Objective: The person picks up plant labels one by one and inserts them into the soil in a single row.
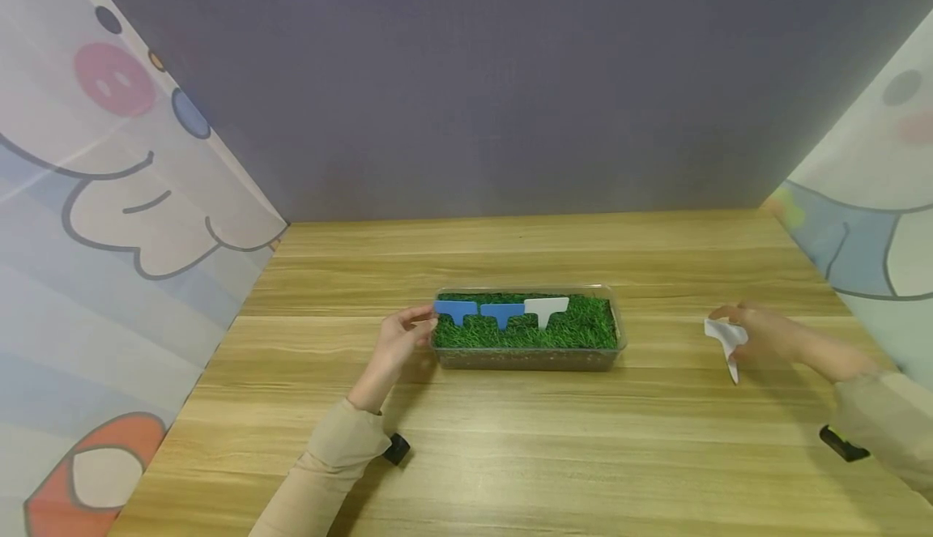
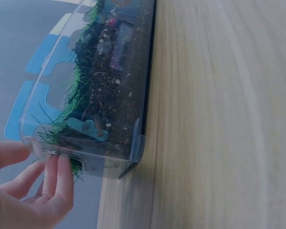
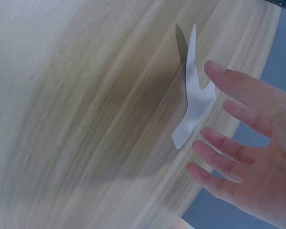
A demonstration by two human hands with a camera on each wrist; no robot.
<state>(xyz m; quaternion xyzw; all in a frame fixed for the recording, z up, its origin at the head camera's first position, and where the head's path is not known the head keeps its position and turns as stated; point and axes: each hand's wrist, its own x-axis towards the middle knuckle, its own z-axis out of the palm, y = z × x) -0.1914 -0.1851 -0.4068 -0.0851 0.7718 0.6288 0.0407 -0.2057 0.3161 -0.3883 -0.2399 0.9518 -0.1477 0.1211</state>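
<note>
A clear plastic planter box of soil and green grass sits mid-table. Two blue T-shaped plant labels, a left one and a middle one, stand in the grass beside a white label. My left hand holds the box's left end; in the left wrist view its thumb is by the rim corner and bent fingers touch the end wall. At the right, my right hand spreads its fingers beside another white T-shaped label, which casts a shadow on the table.
The wood-grain table meets a grey panel at the back. Cartoon-printed panels flank it on the left and right. Black devices are on the left wrist and right wrist.
</note>
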